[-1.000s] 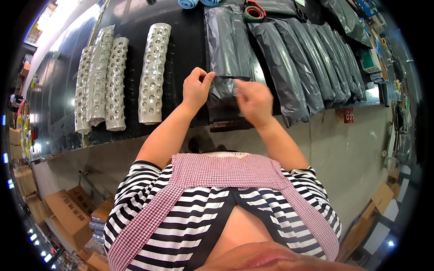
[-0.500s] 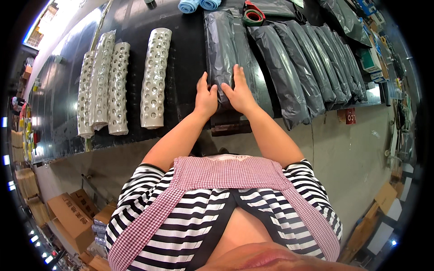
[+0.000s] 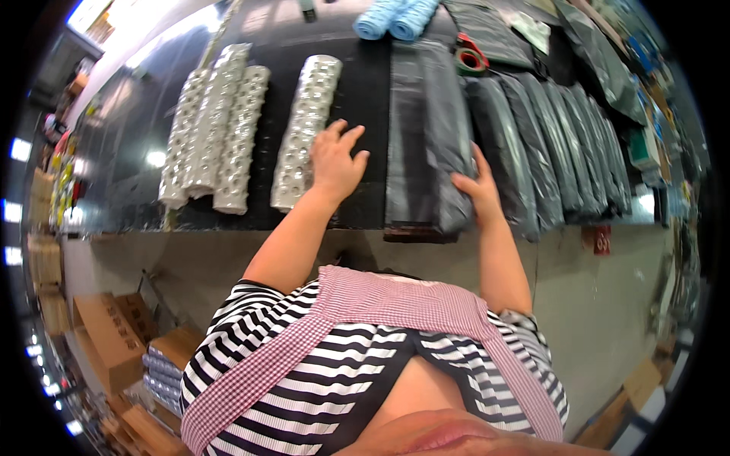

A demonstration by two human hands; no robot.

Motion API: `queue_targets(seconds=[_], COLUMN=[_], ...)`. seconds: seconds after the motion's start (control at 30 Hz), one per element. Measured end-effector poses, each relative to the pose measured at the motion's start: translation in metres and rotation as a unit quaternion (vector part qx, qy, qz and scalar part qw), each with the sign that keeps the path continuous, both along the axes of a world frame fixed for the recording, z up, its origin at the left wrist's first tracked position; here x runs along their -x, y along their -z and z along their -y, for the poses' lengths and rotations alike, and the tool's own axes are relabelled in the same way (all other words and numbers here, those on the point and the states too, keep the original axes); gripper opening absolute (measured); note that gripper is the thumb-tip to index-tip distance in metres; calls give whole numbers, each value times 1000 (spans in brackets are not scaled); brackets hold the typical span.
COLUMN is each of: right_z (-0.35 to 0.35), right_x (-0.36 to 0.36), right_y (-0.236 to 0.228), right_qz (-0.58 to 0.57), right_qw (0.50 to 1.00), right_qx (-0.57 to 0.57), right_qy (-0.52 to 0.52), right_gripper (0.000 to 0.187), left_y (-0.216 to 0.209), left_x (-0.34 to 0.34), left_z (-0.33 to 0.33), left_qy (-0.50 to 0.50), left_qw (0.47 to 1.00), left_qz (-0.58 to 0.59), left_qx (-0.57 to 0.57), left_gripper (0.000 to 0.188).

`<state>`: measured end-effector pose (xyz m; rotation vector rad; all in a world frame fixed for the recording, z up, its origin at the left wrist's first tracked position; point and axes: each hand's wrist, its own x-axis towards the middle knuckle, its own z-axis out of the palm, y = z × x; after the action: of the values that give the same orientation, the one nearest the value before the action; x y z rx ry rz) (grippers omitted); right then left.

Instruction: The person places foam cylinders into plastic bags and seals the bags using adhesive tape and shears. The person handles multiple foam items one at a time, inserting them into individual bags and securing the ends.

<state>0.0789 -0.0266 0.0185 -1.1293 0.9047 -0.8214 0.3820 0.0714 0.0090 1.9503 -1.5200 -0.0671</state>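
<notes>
Left hand [image 3: 337, 161] spread loose at the pale roll [image 3: 306, 125]; right hand [image 3: 480, 184] grasping the grey packet [image 3: 447, 129] near the front edge of the bench [image 3: 361, 201].

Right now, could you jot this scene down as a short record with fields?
Left hand: fingers spread at a lone clear-wrapped perforated roll; contact unclear
Right hand: against the right side of a grey plastic bag
Left: three more perforated rolls
Right: row of grey bags
Beyond: two blue rolls, red tape dispenser
Surface: black table
</notes>
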Motion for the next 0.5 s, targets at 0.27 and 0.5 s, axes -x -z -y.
queue_targets(seconds=[0.27,0.5], right_z=[-34,-23], right_x=[68,49], right_y=[-9,-10], right_qz=[-386,-466], right_qw=[900,864], right_qx=[203,192], right_qy=[18,17], right_gripper=[102,96], left_y=[-14,0], left_x=[-86,-107], left_z=[-59,-67], left_qy=[-106,-44], left_qw=[945,924], left_qz=[-126,-345], left_qx=[-282,-159], left_gripper=[126,109])
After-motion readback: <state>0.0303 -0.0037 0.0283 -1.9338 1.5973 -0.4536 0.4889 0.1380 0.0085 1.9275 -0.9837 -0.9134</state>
